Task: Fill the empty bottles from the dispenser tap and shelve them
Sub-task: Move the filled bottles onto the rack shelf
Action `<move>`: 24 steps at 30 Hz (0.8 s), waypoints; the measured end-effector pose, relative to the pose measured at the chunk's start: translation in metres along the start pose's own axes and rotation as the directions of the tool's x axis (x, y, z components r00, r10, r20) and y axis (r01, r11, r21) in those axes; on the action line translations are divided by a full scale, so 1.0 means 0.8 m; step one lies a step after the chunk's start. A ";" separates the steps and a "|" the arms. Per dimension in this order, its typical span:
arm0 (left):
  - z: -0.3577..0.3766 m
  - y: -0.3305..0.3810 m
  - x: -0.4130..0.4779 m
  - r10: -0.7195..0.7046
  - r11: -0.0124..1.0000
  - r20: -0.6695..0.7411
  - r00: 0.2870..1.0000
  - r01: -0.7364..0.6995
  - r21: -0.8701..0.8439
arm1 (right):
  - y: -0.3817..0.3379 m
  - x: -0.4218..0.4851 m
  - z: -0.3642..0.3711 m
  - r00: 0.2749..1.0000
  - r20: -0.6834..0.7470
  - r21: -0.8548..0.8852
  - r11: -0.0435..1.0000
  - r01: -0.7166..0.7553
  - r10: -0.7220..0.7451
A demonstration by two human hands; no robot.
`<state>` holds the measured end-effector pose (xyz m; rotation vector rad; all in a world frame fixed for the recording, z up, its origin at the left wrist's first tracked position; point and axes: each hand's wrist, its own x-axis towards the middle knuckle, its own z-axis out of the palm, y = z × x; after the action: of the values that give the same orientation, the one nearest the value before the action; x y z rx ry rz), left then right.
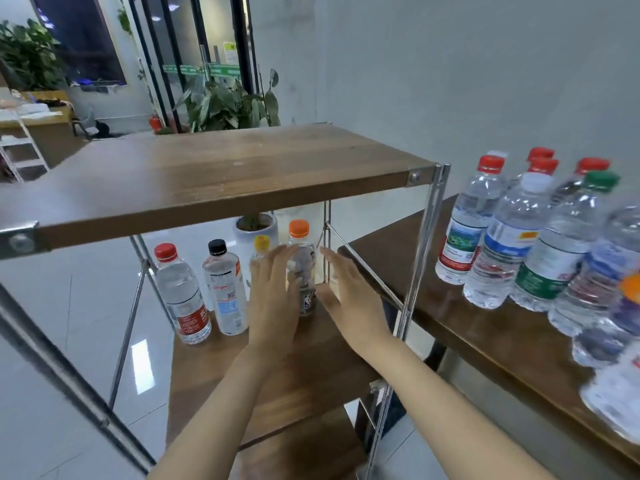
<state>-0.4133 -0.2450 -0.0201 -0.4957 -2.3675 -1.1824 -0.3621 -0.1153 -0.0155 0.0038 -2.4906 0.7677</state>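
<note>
Four bottles stand upright on the middle shelf [221, 368] of the wood-and-metal rack: red-cap bottle [183, 299], black-cap bottle [225, 289], yellow-cap bottle [261, 244] mostly hidden behind the hand, and orange-cap bottle [302, 265] at the right end. The left hand [273, 296] lies flat against the orange-cap bottle's left side, fingers [280, 261] straight and together, gripping nothing. The right hand [349, 296] is just beside its right side with a gap showing, fingers straight, holding nothing. The bench [485, 327] to the right carries four red-capped bottles [471, 220], one white-capped bottle [509, 237], one green-capped bottle [561, 244], plus blurred bottles [609, 271] at the edge, count unclear.
</note>
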 end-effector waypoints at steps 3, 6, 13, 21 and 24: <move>-0.014 0.034 -0.023 0.091 0.994 -0.009 0.996 -0.092 -0.062 | -0.020 -0.033 -0.042 0.998 -0.053 -0.033 0.999 -0.021 0.019; -0.023 0.067 -0.045 0.200 0.970 -0.008 0.980 -0.199 -0.139 | -0.031 -0.066 -0.085 0.993 -0.115 -0.027 0.999 -0.023 0.020; -0.001 0.161 -0.071 0.445 0.858 -0.053 0.894 -0.443 -0.260 | -0.008 -0.103 -0.195 0.950 -0.301 -0.112 0.986 -0.120 0.082; 0.051 0.280 -0.028 0.585 0.785 0.105 0.804 -0.529 -0.322 | 0.042 -0.056 -0.277 0.869 -0.439 -0.322 0.863 -0.389 0.228; 0.080 0.300 0.013 0.519 0.849 0.238 0.821 -0.464 -0.251 | 0.062 -0.029 -0.286 0.855 -0.410 -0.382 0.791 -0.477 0.318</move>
<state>-0.3169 -0.0548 0.1082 -1.3500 -2.1568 -1.1325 -0.2385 0.0429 0.1073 -0.7975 -2.3056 0.2545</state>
